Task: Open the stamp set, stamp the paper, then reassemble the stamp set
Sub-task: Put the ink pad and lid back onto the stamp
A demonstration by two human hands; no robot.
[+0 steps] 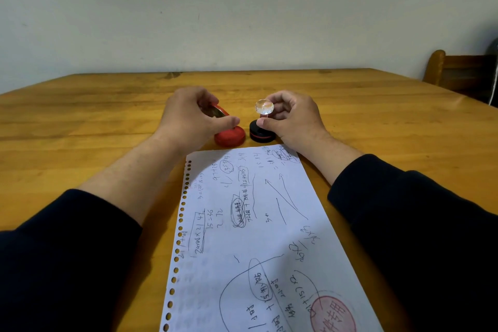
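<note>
paper (258, 224): white loose-leaf sheet, punched holes down its left edge, flat on the desk closest to me, covered in pen scribbles and sums. A round red stamp print (332, 314) sits in the near right corner.
desk (80, 121): wooden planks, orange-ish, kinda glossy, grain showing.
ink pad (230, 136): round red disc just past the paper's far edge, matte-looking.
left hand (191, 116): fingers curled round a tilted round lid (215, 110) with a red rim, held above the ink pad.
stamp (262, 128): round black base with a thin red band, right beside the ink pad, faceted clear crystal-like knob on top.
right hand (291, 118): pinching the stamp's neck under the knob.
wall (242, 8): plain, pale, scuffed.
chair (458, 73): wooden, far right.
</note>
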